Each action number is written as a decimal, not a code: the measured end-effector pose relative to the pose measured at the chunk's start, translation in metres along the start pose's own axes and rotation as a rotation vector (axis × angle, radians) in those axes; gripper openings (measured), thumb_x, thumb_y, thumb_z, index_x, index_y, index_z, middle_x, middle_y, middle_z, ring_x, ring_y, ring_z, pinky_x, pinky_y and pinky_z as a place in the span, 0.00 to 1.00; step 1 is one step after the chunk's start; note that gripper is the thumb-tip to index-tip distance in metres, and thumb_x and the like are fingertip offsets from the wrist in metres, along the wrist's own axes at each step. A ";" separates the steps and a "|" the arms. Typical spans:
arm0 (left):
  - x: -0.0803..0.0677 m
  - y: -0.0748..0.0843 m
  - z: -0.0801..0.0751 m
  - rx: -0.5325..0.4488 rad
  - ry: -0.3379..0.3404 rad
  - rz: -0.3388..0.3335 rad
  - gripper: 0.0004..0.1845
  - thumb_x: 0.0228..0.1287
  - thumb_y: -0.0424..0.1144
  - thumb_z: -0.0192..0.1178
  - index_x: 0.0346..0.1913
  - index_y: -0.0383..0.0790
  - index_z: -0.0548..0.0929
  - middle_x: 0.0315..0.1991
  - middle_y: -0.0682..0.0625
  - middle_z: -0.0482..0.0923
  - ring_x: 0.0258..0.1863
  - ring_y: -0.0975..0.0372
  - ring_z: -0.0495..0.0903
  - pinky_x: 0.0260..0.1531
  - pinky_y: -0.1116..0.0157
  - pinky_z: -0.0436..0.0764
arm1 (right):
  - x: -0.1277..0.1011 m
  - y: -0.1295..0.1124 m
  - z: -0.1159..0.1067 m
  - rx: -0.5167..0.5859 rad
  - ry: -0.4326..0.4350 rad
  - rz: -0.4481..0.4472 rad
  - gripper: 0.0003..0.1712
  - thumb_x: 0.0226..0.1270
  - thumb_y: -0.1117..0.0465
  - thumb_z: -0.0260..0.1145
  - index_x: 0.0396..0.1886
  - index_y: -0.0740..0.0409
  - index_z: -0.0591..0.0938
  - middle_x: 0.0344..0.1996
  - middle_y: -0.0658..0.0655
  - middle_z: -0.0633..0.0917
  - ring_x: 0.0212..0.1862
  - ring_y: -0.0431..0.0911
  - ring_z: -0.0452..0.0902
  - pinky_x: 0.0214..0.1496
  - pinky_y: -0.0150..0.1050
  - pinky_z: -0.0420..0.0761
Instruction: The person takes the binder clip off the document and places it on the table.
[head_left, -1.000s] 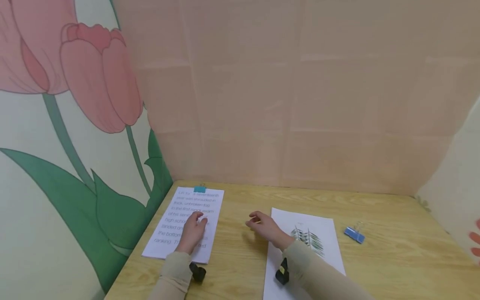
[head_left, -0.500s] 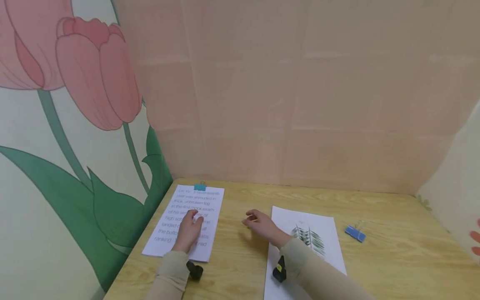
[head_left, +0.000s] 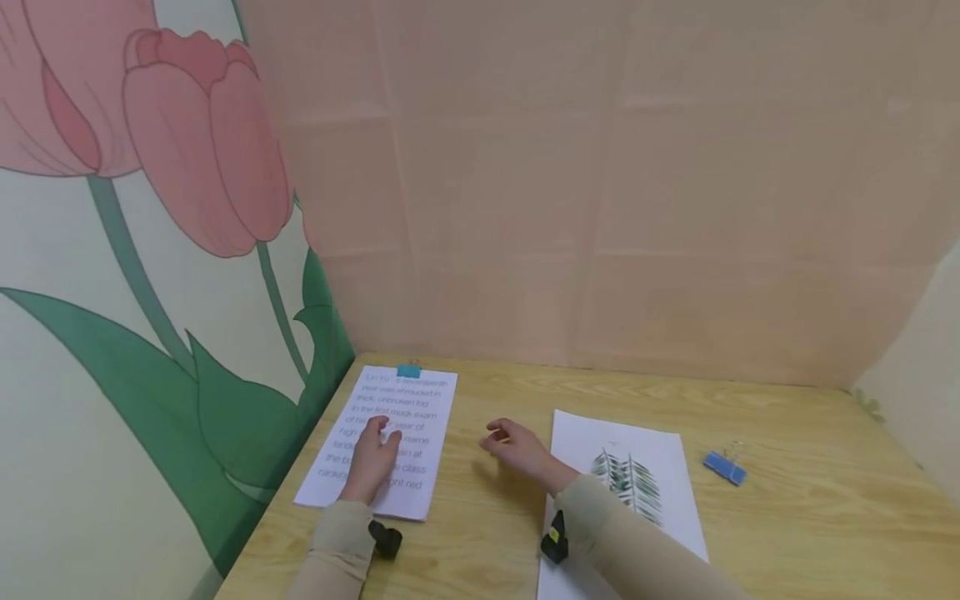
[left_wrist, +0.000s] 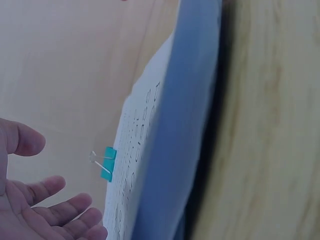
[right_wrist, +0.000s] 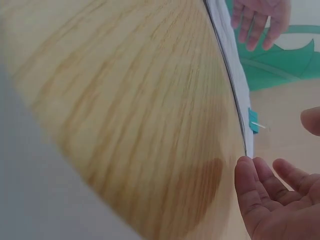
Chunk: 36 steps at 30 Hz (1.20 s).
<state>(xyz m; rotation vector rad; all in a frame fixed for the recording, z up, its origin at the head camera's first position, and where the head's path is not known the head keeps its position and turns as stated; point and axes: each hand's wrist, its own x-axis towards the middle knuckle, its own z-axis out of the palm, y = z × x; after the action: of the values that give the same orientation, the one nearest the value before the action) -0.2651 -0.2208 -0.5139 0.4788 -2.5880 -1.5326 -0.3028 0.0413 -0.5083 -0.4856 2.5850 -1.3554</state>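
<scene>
A stack of printed text pages lies at the table's left, bound at its far edge by a teal binder clip. My left hand hovers just over its lower half with relaxed fingers, holding nothing; the left wrist view shows the fingers spread beside the pages and the clip. My right hand hangs open over bare wood between the two stacks, its fingers loosely bent. A second stack with a dark leaf print lies under my right forearm.
A blue binder clip lies loose on the wooden table to the right of the second stack. A wall with a tulip mural closes the left side and a plain pink wall the back.
My left hand has slid slightly back toward me over the text pages. My right hand has drifted a little left. The view has shifted slightly.
</scene>
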 end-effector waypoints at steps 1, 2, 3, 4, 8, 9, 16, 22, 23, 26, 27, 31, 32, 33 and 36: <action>0.000 -0.001 -0.001 -0.002 -0.002 0.001 0.28 0.78 0.41 0.50 0.74 0.30 0.63 0.74 0.29 0.60 0.74 0.38 0.60 0.71 0.42 0.61 | 0.000 0.000 0.001 0.001 0.000 0.000 0.24 0.74 0.56 0.66 0.60 0.69 0.78 0.46 0.58 0.85 0.51 0.54 0.81 0.50 0.49 0.82; 0.000 -0.002 -0.001 -0.003 -0.004 0.003 0.28 0.78 0.41 0.50 0.75 0.30 0.62 0.74 0.29 0.60 0.74 0.38 0.60 0.71 0.41 0.61 | 0.000 0.000 0.001 0.003 0.000 0.000 0.24 0.74 0.56 0.67 0.60 0.69 0.78 0.46 0.58 0.85 0.51 0.54 0.81 0.50 0.49 0.82; 0.000 -0.002 -0.002 -0.006 -0.005 0.003 0.28 0.78 0.41 0.50 0.75 0.30 0.62 0.74 0.29 0.60 0.74 0.38 0.60 0.71 0.42 0.60 | 0.000 0.000 0.002 0.009 0.000 0.007 0.24 0.74 0.56 0.67 0.60 0.69 0.79 0.46 0.58 0.85 0.51 0.53 0.81 0.50 0.49 0.82; 0.001 -0.003 -0.003 -0.007 -0.006 0.009 0.29 0.78 0.41 0.50 0.75 0.30 0.62 0.74 0.29 0.60 0.74 0.38 0.61 0.71 0.42 0.60 | 0.000 -0.001 0.002 0.010 0.000 0.008 0.24 0.74 0.56 0.67 0.60 0.68 0.79 0.46 0.57 0.85 0.51 0.53 0.81 0.50 0.49 0.82; 0.003 -0.005 -0.008 0.002 0.008 0.040 0.28 0.78 0.40 0.50 0.73 0.28 0.63 0.73 0.28 0.61 0.73 0.36 0.61 0.71 0.42 0.61 | 0.001 -0.001 0.004 0.008 0.003 0.004 0.24 0.73 0.56 0.67 0.60 0.68 0.79 0.46 0.58 0.85 0.49 0.52 0.81 0.49 0.48 0.82; 0.004 -0.006 -0.009 0.006 0.018 0.046 0.28 0.78 0.40 0.50 0.73 0.27 0.64 0.73 0.27 0.61 0.73 0.36 0.61 0.71 0.42 0.61 | 0.001 -0.001 0.005 0.009 0.001 0.002 0.24 0.73 0.56 0.67 0.60 0.69 0.79 0.46 0.58 0.85 0.48 0.52 0.81 0.48 0.47 0.82; 0.010 -0.007 -0.023 -0.001 0.076 0.053 0.29 0.77 0.39 0.49 0.73 0.27 0.63 0.73 0.27 0.60 0.72 0.36 0.61 0.71 0.42 0.60 | 0.004 -0.002 0.008 0.017 -0.022 -0.008 0.25 0.73 0.56 0.67 0.60 0.70 0.78 0.45 0.58 0.85 0.44 0.49 0.81 0.44 0.44 0.82; 0.012 -0.010 -0.031 0.009 0.099 0.049 0.29 0.76 0.39 0.48 0.73 0.25 0.62 0.73 0.26 0.60 0.71 0.35 0.63 0.70 0.41 0.62 | 0.004 -0.004 0.011 0.032 -0.048 0.013 0.26 0.74 0.56 0.66 0.62 0.69 0.77 0.47 0.59 0.85 0.45 0.49 0.81 0.47 0.46 0.82; 0.013 -0.011 -0.032 0.014 0.100 0.046 0.29 0.77 0.39 0.48 0.73 0.25 0.62 0.73 0.26 0.60 0.71 0.35 0.63 0.69 0.41 0.62 | 0.004 -0.004 0.012 0.036 -0.052 0.014 0.26 0.74 0.56 0.66 0.62 0.70 0.77 0.47 0.60 0.85 0.46 0.50 0.81 0.48 0.47 0.82; 0.014 -0.014 -0.034 0.018 0.096 0.037 0.30 0.77 0.39 0.48 0.74 0.25 0.60 0.73 0.26 0.59 0.70 0.34 0.63 0.69 0.41 0.62 | 0.004 -0.006 0.015 0.044 -0.052 0.018 0.26 0.74 0.56 0.66 0.62 0.70 0.77 0.48 0.61 0.85 0.46 0.51 0.82 0.48 0.48 0.83; 0.015 -0.015 -0.035 0.017 0.094 0.034 0.30 0.77 0.39 0.47 0.74 0.25 0.60 0.73 0.26 0.59 0.70 0.34 0.63 0.69 0.41 0.62 | 0.004 -0.007 0.016 0.048 -0.047 0.017 0.26 0.74 0.56 0.66 0.62 0.71 0.77 0.48 0.62 0.85 0.45 0.51 0.83 0.48 0.48 0.83; 0.017 -0.018 -0.037 0.027 0.098 0.025 0.30 0.77 0.39 0.47 0.74 0.24 0.59 0.72 0.25 0.60 0.69 0.34 0.64 0.69 0.40 0.63 | 0.005 -0.011 0.020 0.075 -0.044 0.036 0.26 0.74 0.57 0.66 0.62 0.71 0.76 0.48 0.64 0.86 0.43 0.51 0.84 0.45 0.46 0.84; 0.017 -0.019 -0.038 0.029 0.100 0.024 0.30 0.77 0.39 0.47 0.74 0.24 0.59 0.72 0.25 0.60 0.69 0.34 0.64 0.69 0.40 0.62 | 0.005 -0.012 0.021 0.087 -0.047 0.045 0.26 0.74 0.57 0.66 0.62 0.71 0.76 0.48 0.64 0.86 0.42 0.51 0.84 0.45 0.46 0.84; 0.017 -0.019 -0.038 0.028 0.098 0.021 0.31 0.76 0.39 0.47 0.74 0.24 0.59 0.72 0.25 0.60 0.69 0.34 0.64 0.69 0.40 0.62 | 0.006 -0.013 0.022 0.099 -0.049 0.050 0.26 0.74 0.57 0.66 0.62 0.71 0.76 0.48 0.64 0.86 0.42 0.51 0.85 0.45 0.46 0.84; 0.017 -0.019 -0.039 0.030 0.095 0.013 0.31 0.76 0.39 0.47 0.74 0.23 0.59 0.71 0.24 0.60 0.68 0.34 0.65 0.68 0.40 0.62 | 0.006 -0.014 0.025 0.127 -0.067 0.071 0.27 0.75 0.56 0.65 0.64 0.70 0.75 0.48 0.63 0.86 0.43 0.50 0.84 0.45 0.46 0.84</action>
<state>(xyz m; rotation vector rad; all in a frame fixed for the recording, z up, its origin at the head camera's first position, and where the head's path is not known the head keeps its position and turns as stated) -0.2676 -0.2671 -0.5128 0.5235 -2.5412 -1.4324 -0.2974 0.0126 -0.5112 -0.4072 2.4202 -1.4429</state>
